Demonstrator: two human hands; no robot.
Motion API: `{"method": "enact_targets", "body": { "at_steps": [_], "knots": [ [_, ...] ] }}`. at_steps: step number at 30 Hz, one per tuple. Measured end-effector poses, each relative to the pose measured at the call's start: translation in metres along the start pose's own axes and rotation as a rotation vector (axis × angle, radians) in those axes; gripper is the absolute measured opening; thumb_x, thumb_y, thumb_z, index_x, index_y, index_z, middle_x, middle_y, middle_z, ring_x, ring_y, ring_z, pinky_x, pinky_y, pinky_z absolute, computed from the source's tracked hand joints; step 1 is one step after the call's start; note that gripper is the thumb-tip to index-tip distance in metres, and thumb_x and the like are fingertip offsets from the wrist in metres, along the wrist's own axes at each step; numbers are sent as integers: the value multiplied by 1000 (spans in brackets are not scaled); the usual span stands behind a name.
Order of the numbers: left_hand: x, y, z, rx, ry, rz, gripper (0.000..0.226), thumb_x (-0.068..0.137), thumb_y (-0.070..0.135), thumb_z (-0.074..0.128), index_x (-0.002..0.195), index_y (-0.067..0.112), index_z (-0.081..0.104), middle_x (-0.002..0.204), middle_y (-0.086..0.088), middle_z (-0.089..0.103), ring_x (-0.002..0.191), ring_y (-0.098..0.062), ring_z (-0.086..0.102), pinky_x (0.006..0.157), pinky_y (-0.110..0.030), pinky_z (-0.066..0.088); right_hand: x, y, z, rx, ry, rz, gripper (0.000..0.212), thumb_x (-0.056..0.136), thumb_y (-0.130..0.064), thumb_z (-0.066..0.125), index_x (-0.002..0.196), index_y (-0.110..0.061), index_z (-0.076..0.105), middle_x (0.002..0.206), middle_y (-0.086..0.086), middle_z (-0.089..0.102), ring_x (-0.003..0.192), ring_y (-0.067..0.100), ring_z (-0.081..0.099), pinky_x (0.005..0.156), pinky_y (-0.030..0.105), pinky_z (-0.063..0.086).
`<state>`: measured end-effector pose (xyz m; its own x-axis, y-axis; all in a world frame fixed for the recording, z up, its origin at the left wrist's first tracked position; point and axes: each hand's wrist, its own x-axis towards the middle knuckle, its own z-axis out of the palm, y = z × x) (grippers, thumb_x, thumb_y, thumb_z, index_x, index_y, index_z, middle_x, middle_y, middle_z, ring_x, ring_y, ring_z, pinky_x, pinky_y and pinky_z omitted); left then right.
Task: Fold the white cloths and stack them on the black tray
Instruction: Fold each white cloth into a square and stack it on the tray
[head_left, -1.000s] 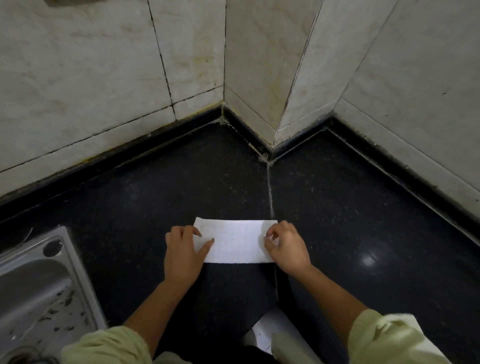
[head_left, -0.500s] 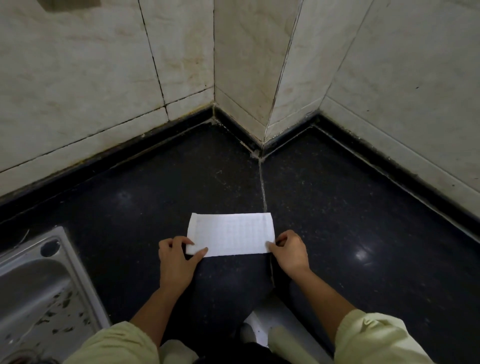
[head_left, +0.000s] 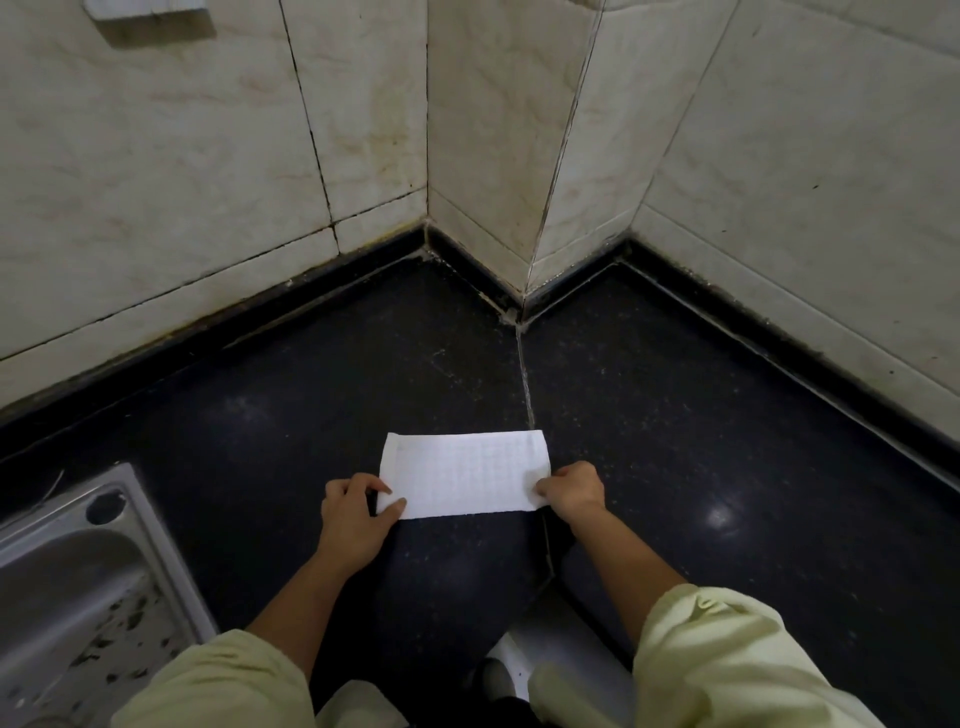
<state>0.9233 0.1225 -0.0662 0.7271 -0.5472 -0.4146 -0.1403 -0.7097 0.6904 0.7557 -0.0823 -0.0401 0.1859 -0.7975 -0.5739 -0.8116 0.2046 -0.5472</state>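
A white cloth (head_left: 465, 474) with a fine grid pattern lies folded into a flat rectangle on the black counter (head_left: 701, 441), in front of me. My left hand (head_left: 353, 512) pinches the cloth's near left corner between thumb and fingers. My right hand (head_left: 574, 488) pinches the near right corner, fingers curled onto the edge. More white cloth (head_left: 524, 654) shows at the bottom edge between my sleeves, mostly hidden. No black tray is in view.
A steel sink (head_left: 78, 597) with dark specks in its basin sits at the lower left. Tiled walls (head_left: 363, 130) enclose the counter at the back, with a jutting corner (head_left: 519, 291) behind the cloth. A seam (head_left: 527, 384) runs down the counter.
Both hands slid from the cloth's sides to its near corners. The view tilted, so the cloth now appears slightly farther from me.
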Motion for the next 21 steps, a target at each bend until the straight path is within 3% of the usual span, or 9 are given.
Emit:
{"method": "enact_targets", "body": {
  "at_steps": [2, 6, 10, 15, 21],
  "knots": [
    [1, -1, -1, 5, -9, 0, 26, 84, 30, 71, 103, 23, 54, 123, -4, 32, 120, -27, 40, 105, -36, 37, -1, -2, -1, 7, -25, 4, 19, 80, -6, 64, 64, -7, 53, 64, 4, 53, 57, 15, 51, 52, 25, 42],
    [2, 1, -7, 14, -54, -9, 27, 83, 30, 73, 102, 24, 55, 117, 1, 29, 118, -25, 43, 106, -35, 37, -4, -2, -2, 79, -40, -31, 15, 82, -11, 61, 70, -8, 52, 68, 3, 52, 64, 16, 50, 63, 29, 43],
    [5, 1, -13, 13, -106, -23, 25, 84, 30, 71, 103, 24, 56, 120, 1, 29, 113, -21, 46, 106, -34, 38, -3, 0, -3, 188, -20, -19, 21, 85, -20, 63, 70, -7, 56, 76, 5, 57, 70, 18, 54, 66, 32, 46],
    [7, 2, -13, -55, -41, -46, 23, 89, 23, 66, 105, 15, 53, 119, -5, 36, 102, -19, 51, 100, -32, 42, 2, 4, -4, 218, -44, -20, 10, 83, -16, 67, 86, -6, 68, 92, 8, 67, 85, 22, 62, 79, 35, 52],
    [8, 5, -13, -102, -11, -65, 40, 86, 17, 70, 118, 12, 48, 115, -5, 37, 98, -16, 50, 88, -27, 42, -10, -6, -11, 352, -108, -86, 6, 82, -11, 66, 80, -9, 62, 87, 6, 64, 79, 18, 58, 67, 29, 47]
  ]
}}
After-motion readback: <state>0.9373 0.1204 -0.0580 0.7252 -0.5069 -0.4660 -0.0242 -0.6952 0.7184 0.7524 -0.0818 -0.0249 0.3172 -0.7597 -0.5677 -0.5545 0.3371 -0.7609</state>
